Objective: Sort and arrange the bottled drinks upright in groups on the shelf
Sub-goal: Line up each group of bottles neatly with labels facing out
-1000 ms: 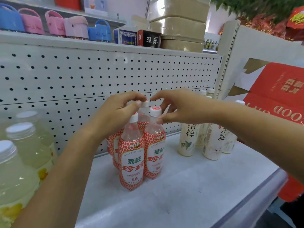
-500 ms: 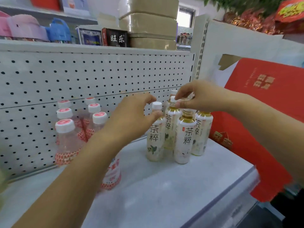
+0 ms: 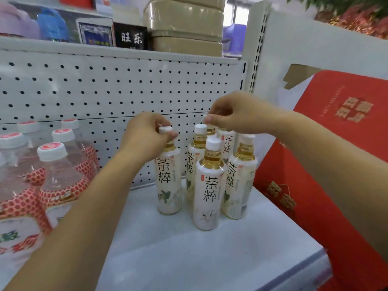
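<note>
Several white-labelled tea bottles stand upright in a cluster on the white shelf (image 3: 210, 259), near its right end. My left hand (image 3: 147, 137) grips the neck and white cap of the leftmost tea bottle (image 3: 169, 177), which stands a little apart from the others. My right hand (image 3: 237, 114) pinches the cap of a rear tea bottle (image 3: 227, 141) at the back of the cluster. In front stands another tea bottle (image 3: 207, 190), untouched. A group of red-patterned lychee drink bottles (image 3: 56, 171) with white caps stands upright at the left.
A white pegboard back panel (image 3: 126, 91) closes the shelf behind. A red gift box (image 3: 336, 164) leans just past the shelf's right end. The upper shelf carries boxes (image 3: 131, 37) and taped brown packages (image 3: 184, 24). The shelf's front edge runs at lower right.
Both hands left the red lychee bottles and moved right to the tea bottles. My left hand has closed on the leftmost tea bottle's cap; the view swung right and closer.
</note>
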A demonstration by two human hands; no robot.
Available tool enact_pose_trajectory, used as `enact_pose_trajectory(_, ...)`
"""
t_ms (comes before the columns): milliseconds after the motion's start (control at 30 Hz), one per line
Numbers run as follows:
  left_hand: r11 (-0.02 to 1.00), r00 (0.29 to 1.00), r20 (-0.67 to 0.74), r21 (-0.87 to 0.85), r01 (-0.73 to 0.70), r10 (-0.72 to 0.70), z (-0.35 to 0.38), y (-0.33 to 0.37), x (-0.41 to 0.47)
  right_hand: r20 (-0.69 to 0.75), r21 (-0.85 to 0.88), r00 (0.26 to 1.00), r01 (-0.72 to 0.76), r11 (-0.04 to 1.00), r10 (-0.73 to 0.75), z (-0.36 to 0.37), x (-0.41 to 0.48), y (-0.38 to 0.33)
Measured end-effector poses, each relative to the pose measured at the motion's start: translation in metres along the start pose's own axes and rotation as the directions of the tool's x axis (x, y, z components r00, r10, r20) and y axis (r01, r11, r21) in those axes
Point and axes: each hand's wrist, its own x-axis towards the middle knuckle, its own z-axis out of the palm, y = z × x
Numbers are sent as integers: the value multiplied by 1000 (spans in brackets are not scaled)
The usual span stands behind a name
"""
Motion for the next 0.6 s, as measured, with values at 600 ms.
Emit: enact_pose_trajectory(600,975,997,-47,-215,52,-63,32,-29,54,241,13,964,-123,992,116,29,89,54)
